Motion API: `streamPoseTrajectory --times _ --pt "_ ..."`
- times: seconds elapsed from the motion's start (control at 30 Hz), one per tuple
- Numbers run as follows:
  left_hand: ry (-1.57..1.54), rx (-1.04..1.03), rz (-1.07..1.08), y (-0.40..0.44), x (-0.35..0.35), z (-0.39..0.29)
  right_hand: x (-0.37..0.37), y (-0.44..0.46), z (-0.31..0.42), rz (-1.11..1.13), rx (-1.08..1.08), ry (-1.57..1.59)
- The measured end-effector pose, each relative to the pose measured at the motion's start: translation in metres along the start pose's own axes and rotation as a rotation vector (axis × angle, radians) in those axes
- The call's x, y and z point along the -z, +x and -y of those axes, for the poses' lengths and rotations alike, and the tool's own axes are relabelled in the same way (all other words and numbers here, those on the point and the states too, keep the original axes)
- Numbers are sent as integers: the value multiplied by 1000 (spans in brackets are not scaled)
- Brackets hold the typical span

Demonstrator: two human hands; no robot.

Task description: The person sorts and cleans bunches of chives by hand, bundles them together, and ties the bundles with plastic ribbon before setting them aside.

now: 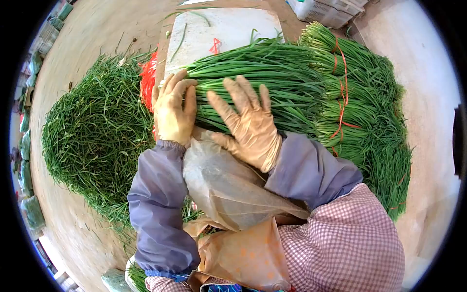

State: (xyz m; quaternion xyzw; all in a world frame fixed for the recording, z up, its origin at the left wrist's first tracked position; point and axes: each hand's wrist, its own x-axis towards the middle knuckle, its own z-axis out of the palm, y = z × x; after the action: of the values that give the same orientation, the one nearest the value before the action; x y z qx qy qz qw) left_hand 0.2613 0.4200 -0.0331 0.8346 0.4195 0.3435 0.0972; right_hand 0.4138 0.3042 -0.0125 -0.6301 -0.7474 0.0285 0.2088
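Long green stalks (258, 68) lie in a loose layer across a white board (228, 24). At their pale left ends, my gloved left hand (176, 108) is bent with its fingers curved against the stalk ends and a gap between thumb and fingers. My gloved right hand (250, 124) rests flat on the near side of the stalks, fingers spread. Red ties (148, 80) hang in a bunch at the board's left edge, and one red tie (215, 46) lies on the board. To the right, bundles of stalks (350, 87) are bound with red ties.
A big heap of loose green stalks (92, 131) is on the floor at the left. White crates (326, 12) stand at the top right. A translucent plastic sheet (219, 180) covers my lap below the hands. Wrapped green bundles (31, 211) line the far left.
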Motion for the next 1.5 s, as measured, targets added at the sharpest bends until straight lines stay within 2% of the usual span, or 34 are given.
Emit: streamPoseTrajectory --times 0.13,0.23,0.37,0.43,0.5,0.57,0.63,0.67,0.7,0.8,0.9,0.93,1.03,1.1,1.13,1.23,1.37,1.4,1.5 --pt "-31 -23 -34 1 -3 4 -11 -9 -23 184 -18 -98" --pt "-109 -68 -14 1 1 13 -24 2 -54 3 131 -229" --pt "-131 -56 99 2 24 18 -25 15 -71 5 151 -258" --pt "-5 -148 45 9 45 16 -28 18 -75 4 163 -298" --pt "162 -213 104 14 65 -1 -30 18 -76 -12 169 -303" --pt "328 -286 302 12 69 -16 -26 19 -74 20 156 -236" --pt "298 -370 435 9 55 -22 -25 20 -78 16 169 -205" --pt "385 -391 532 8 44 -26 -25 21 -81 26 174 -198" --pt "335 -426 549 6 34 -26 -25 22 -84 33 186 -205" --pt "409 -458 505 7 10 -19 -22 25 -87 23 222 -219" --pt "436 -439 426 7 3 -15 -2 24 -77 79 195 -102" --pt "477 -444 396 5 -1 -14 12 23 -67 -107 267 -77" --pt "494 -429 391 4 -1 -15 32 -1 -53 -148 409 113" --pt "476 -395 441 7 2 -19 20 -19 -31 84 214 93" --pt "433 -389 438 7 3 -20 11 -23 -28 170 201 -65" --pt "445 -405 421 4 2 -17 -12 -36 -29 229 96 -303" --pt "486 -407 361 1 -5 -12 -16 -51 -29 433 -99 -198" --pt "501 -404 365 1 -5 -12 -15 -48 -31 411 -113 -97" --pt "481 -386 357 -1 -5 -13 -15 -34 -18 87 95 264"
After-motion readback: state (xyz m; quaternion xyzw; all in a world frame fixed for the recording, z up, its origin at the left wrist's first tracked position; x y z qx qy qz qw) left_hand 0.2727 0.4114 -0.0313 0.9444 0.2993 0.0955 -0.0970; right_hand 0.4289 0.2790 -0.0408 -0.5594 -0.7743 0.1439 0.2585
